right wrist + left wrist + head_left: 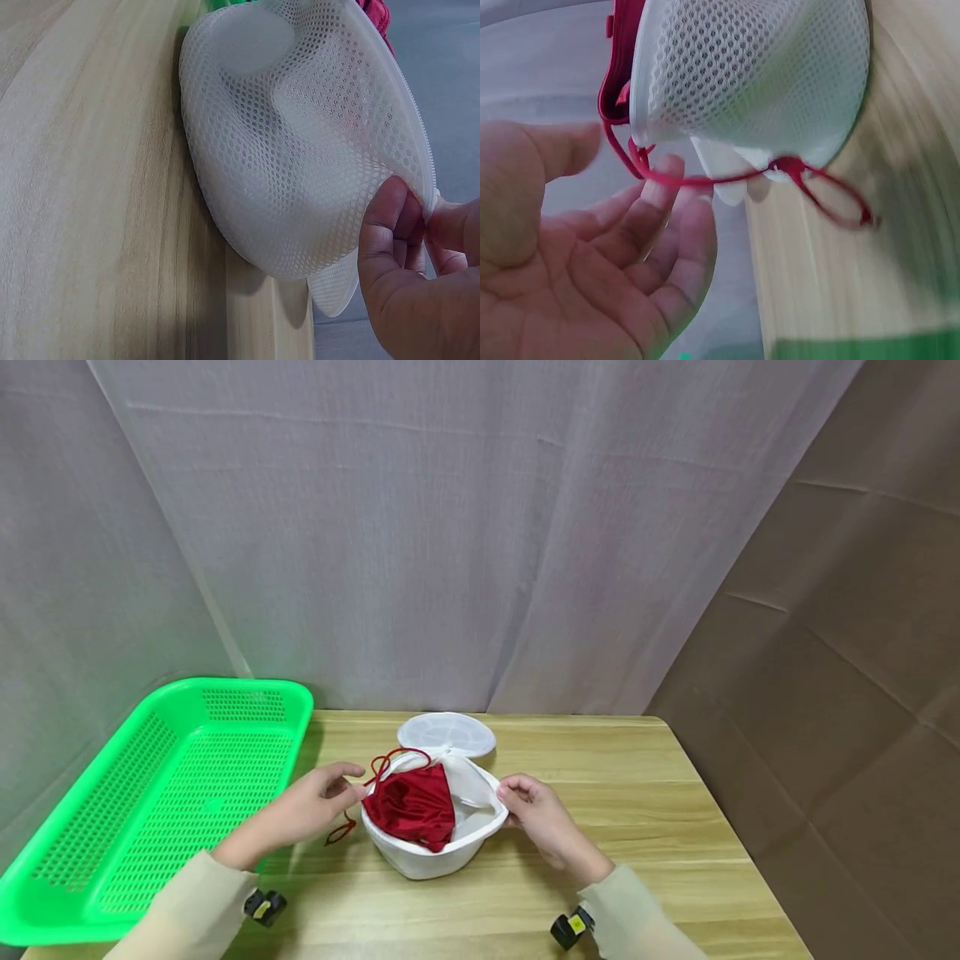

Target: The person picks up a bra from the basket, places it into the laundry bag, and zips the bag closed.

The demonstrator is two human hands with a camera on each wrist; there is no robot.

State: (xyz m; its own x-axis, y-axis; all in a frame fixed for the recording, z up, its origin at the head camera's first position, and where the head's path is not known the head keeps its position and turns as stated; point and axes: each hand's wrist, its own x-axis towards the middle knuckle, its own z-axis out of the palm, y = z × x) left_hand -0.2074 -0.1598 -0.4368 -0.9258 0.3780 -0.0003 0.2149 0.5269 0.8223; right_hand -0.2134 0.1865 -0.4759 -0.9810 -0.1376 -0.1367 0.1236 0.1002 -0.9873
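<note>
A white mesh laundry bag (420, 863) stands unzipped on the table, with its round lid (447, 733) folded back behind it. Inside, toward the left, lies a shiny red cloth (412, 806), bunched up, partly over the rim. A red cord (705, 181) trails from it over the bag's left side and ends in a loop. Beside that rim is my left hand (318, 799), thumb and fingers apart; the cord runs across its fingertips without being pinched. My right hand (420, 277) pinches the zipped rim on the bag's right side between thumb and fingers.
To the left sits a large green plastic basket (296, 752) with perforated sides. The wooden table (637, 827) ends at a grey curtain (420, 568) behind and a brown covering (847, 710) on the right.
</note>
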